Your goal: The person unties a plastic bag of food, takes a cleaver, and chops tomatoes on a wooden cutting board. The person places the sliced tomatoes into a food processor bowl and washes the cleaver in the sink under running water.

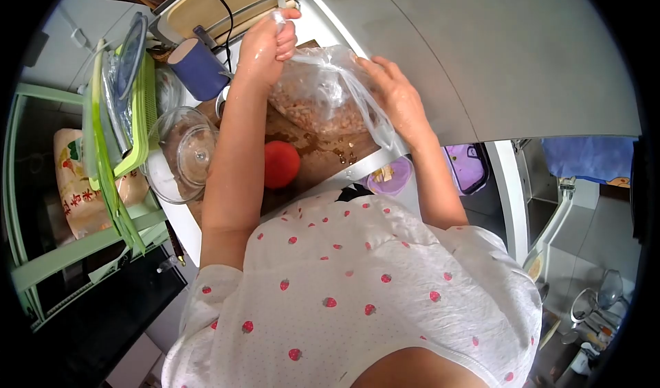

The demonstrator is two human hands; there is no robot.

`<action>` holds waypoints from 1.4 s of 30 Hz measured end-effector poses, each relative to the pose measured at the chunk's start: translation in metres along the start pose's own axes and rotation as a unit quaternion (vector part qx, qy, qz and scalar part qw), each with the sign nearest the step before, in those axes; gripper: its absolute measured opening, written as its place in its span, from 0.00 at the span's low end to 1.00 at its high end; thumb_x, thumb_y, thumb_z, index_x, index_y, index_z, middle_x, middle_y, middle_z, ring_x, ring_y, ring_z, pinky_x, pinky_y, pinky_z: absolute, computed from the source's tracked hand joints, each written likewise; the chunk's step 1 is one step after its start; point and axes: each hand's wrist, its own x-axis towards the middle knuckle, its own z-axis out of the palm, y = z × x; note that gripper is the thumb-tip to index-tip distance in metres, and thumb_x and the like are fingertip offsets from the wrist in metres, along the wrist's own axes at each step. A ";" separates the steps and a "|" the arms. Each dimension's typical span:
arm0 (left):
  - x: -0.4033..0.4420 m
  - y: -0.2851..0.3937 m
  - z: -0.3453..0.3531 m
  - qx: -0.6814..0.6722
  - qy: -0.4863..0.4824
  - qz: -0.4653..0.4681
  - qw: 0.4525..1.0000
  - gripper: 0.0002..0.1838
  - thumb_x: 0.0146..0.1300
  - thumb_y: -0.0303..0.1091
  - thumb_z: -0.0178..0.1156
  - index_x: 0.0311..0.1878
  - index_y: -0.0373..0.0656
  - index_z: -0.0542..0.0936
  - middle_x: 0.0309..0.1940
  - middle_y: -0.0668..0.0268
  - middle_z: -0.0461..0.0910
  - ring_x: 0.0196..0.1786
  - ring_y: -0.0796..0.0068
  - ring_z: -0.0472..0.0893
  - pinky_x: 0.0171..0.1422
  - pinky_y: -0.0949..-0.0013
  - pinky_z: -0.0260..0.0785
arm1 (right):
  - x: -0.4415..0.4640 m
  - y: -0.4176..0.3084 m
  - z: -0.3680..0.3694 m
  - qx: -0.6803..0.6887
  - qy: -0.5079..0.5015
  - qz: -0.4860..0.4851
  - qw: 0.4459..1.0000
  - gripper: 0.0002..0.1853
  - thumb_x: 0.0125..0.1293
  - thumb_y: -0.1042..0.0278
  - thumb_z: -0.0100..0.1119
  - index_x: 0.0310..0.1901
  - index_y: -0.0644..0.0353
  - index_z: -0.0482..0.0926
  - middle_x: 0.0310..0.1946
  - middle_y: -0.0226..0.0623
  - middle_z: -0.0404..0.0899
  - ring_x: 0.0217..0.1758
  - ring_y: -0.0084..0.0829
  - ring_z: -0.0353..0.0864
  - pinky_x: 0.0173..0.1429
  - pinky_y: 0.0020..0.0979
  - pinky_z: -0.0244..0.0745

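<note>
A clear plastic bag [333, 79] rests on a wet brown board [313, 154], with many small pinkish-brown pieces inside that look like shelled peanuts [323, 118]. My left hand [267, 50] is closed in a fist round a gathered part of the bag, at its upper left. At the bag's right side is my right hand [395, 101], its fingers stretched out against the plastic; the thumb is hard to make out. Both hands look wet. A red round object [281, 164] lies on the board beside my left forearm.
Left of my arm are a clear glass lid [184, 154], a blue-purple cylinder [198, 69] and a green basket [143, 113]. Cutting boards [227, 6] stand behind. A purple bowl [390, 176] with scraps sits below the counter edge. A large grey panel [509, 51] borders the right.
</note>
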 end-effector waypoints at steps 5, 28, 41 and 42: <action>0.002 -0.007 -0.007 -0.118 0.045 0.010 0.992 0.10 0.71 0.32 0.40 0.44 0.37 0.70 0.15 0.75 0.57 0.15 0.85 0.53 0.20 0.79 0.47 | 0.003 -0.002 0.019 0.021 0.008 -0.109 0.994 0.25 0.52 0.82 0.54 0.53 0.48 0.78 0.52 0.34 0.75 0.38 0.35 0.79 0.43 0.32 0.75; 0.006 0.010 0.039 0.507 -0.047 -0.044 0.859 0.17 0.66 0.33 0.48 0.56 0.45 0.75 0.33 0.70 0.76 0.29 0.82 0.72 0.36 0.76 0.66 | 0.056 -0.016 0.024 0.315 -0.074 0.259 0.910 0.17 0.66 0.56 0.52 0.33 0.64 0.81 0.18 0.27 0.72 0.20 0.18 0.66 0.24 0.24 0.58; 0.010 -0.025 0.016 0.502 -0.153 0.088 0.847 0.13 0.47 0.33 0.63 0.37 0.39 0.82 0.36 0.62 0.78 0.43 0.69 0.76 0.51 0.69 0.66 | 0.054 -0.003 0.010 0.480 -0.122 0.193 0.847 0.06 0.59 0.74 0.61 0.36 0.68 0.81 0.26 0.31 0.77 0.26 0.19 0.71 0.31 0.22 0.66; 0.012 -0.025 0.016 0.501 -0.154 0.089 0.847 0.13 0.47 0.33 0.63 0.37 0.39 0.82 0.36 0.62 0.78 0.43 0.69 0.76 0.51 0.69 0.66 | 0.054 -0.002 0.011 0.488 -0.130 0.181 0.844 0.05 0.58 0.76 0.62 0.35 0.67 0.80 0.27 0.31 0.78 0.27 0.19 0.72 0.32 0.23 0.68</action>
